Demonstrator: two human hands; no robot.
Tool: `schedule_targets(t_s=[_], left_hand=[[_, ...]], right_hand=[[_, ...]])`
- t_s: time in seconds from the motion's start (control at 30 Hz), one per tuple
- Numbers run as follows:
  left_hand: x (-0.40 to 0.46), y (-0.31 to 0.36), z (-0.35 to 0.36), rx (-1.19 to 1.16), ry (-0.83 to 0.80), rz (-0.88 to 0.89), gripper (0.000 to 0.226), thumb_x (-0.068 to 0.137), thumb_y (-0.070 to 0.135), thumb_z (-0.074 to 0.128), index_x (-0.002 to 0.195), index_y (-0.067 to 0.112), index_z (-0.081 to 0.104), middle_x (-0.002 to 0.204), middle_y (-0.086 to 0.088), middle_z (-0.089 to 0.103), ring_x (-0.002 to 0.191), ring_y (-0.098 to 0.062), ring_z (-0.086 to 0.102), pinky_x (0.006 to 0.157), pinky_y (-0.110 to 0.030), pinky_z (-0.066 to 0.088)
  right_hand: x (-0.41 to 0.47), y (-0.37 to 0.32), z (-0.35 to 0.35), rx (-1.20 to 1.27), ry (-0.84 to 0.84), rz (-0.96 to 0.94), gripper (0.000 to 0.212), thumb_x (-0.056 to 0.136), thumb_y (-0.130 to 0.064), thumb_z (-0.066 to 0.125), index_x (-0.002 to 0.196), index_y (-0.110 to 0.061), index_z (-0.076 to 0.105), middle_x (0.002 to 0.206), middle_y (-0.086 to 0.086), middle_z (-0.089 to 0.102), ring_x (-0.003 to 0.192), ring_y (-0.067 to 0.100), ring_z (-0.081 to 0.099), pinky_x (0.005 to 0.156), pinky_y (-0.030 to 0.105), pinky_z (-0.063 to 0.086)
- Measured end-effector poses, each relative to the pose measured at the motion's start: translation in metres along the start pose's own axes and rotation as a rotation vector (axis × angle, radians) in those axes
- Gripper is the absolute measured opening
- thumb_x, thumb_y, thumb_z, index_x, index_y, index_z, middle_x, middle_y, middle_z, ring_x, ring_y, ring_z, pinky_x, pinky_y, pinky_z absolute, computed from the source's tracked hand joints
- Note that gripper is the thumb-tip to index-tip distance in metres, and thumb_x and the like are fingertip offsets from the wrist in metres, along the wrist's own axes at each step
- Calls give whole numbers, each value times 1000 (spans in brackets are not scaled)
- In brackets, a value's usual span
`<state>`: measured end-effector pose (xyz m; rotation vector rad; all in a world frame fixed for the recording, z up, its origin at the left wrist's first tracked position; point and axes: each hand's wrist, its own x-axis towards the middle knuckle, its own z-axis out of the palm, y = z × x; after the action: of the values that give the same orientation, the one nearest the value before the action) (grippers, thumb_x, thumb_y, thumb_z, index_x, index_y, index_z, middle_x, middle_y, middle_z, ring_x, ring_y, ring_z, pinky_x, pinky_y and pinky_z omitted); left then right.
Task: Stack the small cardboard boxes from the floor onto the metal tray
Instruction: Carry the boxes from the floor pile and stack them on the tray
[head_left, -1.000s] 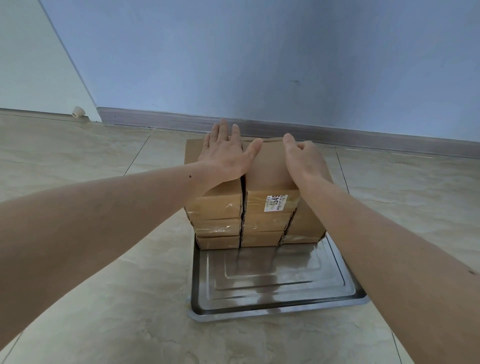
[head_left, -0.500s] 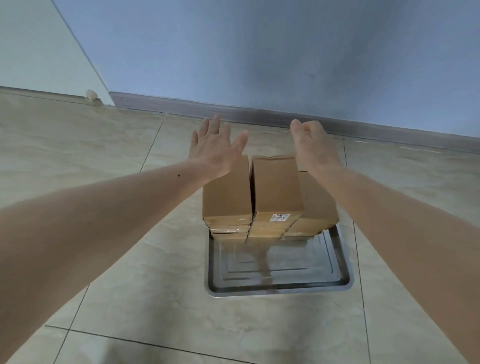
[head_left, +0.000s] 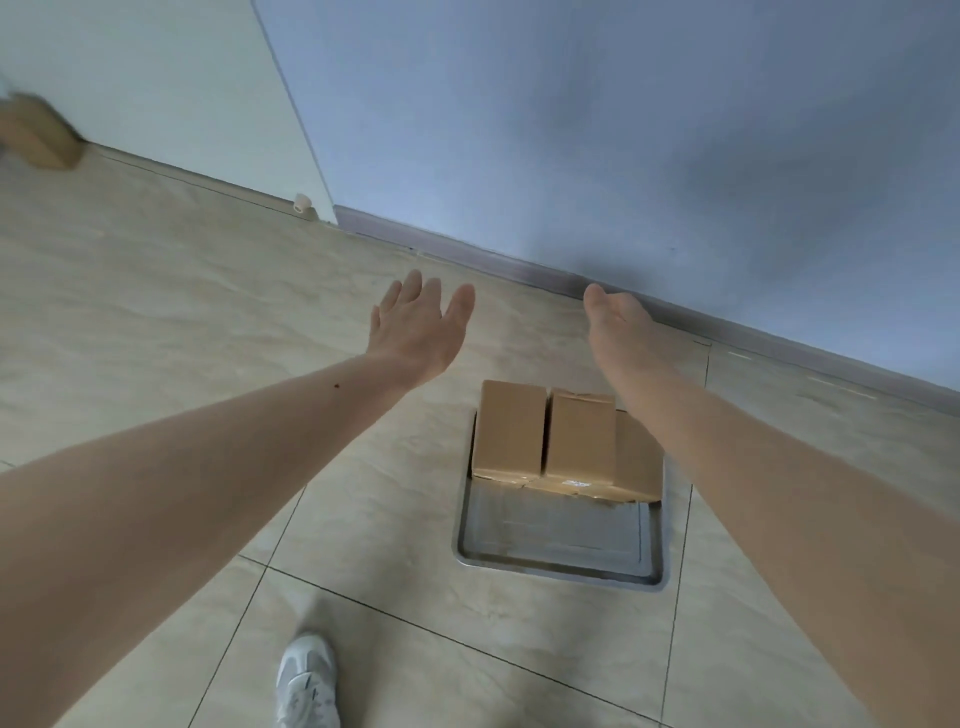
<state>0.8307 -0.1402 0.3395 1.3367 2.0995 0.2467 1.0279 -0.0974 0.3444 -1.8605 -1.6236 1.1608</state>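
Observation:
Several small brown cardboard boxes (head_left: 545, 431) stand stacked in rows on the far half of the metal tray (head_left: 561, 540), which lies on the tiled floor. The tray's near half is bare. My left hand (head_left: 418, 332) is held out above the floor, up and to the left of the stack, fingers straight and empty. Up and to the right of the stack is my right hand (head_left: 621, 325), also raised, relaxed and holding nothing. Neither hand touches the boxes. My right forearm covers part of the rightmost box.
More cardboard boxes (head_left: 39, 135) lie blurred on the floor at the far left by the white wall. A blue wall with a grey skirting board (head_left: 519, 265) runs behind the tray. A small door stop (head_left: 302, 203) sits at the corner. My white shoe (head_left: 306, 680) stands at the bottom.
Both hands have lifted off the top of the stack and spread apart. The view has risen and pulled back, so the tray looks smaller and my shoe and the far boxes have appeared.

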Motion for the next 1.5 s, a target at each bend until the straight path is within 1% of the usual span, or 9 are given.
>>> schedule_targets(t_s=[0.1, 0.3, 0.43, 0.53, 0.7, 0.97, 1.17, 1.3, 1.5], left_hand=[[-13, -16, -43, -42, 12, -57, 70, 104, 58, 19, 160, 16, 18, 169, -1, 3, 156, -20, -4, 126, -43, -1], [-24, -72, -145, -139, 94, -169, 69, 104, 58, 19, 161, 18, 19, 169, 2, 4, 155, -17, -4, 126, -42, -2], [-25, -133, -206, -202, 176, -207, 66, 105, 56, 25, 158, 17, 29, 167, -1, 19, 155, -18, 11, 125, -45, 9], [-23, -182, -252, -298, 201, -226, 64, 104, 57, 30, 154, 17, 37, 160, -3, 36, 147, -21, 31, 121, -41, 23], [-17, -253, -314, -445, 238, -322, 66, 102, 62, 32, 151, 19, 42, 152, -5, 46, 142, -27, 39, 116, -45, 32], [18, -333, -401, -511, 329, -462, 53, 107, 51, 21, 106, 9, 53, 111, -12, 55, 115, -34, 51, 95, -40, 38], [65, -371, -455, -588, 379, -516, 64, 109, 47, 23, 133, -3, 54, 132, -19, 54, 125, -35, 48, 101, -40, 37], [112, -389, -485, -618, 388, -524, 54, 108, 48, 25, 118, 6, 57, 112, -12, 50, 102, -28, 45, 90, -36, 34], [163, -441, -518, -637, 388, -586, 55, 108, 49, 25, 110, 4, 58, 112, -15, 57, 104, -31, 51, 95, -41, 39]], right_hand=[[-7, -44, 15, 2, -59, -28, 41, 108, -37, 31, 74, -16, 38, 76, 10, 40, 70, 23, 42, 71, 36, 33], [-15, -147, 73, -18, -180, -83, 40, 104, -43, 30, 70, -22, 34, 71, -4, 40, 65, 16, 40, 61, 32, 32], [-25, -208, 130, 5, -237, -90, 33, 101, -47, 32, 71, -33, 29, 69, -12, 34, 63, 10, 36, 55, 29, 27], [-32, -252, 172, 38, -254, -70, 27, 102, -49, 35, 81, -32, 41, 78, -13, 43, 89, 19, 55, 73, 33, 41], [-43, -314, 241, 51, -300, -43, 41, 102, -52, 38, 121, -20, 53, 115, -4, 59, 116, 24, 59, 103, 44, 47], [-22, -408, 335, 13, -383, -120, 48, 102, -54, 39, 131, -17, 50, 119, -2, 56, 114, 22, 57, 99, 38, 45], [25, -467, 390, -33, -434, -136, 44, 102, -52, 36, 132, -22, 48, 130, 4, 59, 126, 25, 53, 106, 43, 43], [67, -504, 420, -71, -460, -128, 39, 101, -56, 35, 123, -26, 47, 124, 4, 59, 130, 25, 49, 107, 45, 43], [107, -552, 486, -126, -504, -119, 39, 103, -54, 34, 116, -21, 48, 116, 3, 59, 118, 27, 57, 102, 44, 46]])
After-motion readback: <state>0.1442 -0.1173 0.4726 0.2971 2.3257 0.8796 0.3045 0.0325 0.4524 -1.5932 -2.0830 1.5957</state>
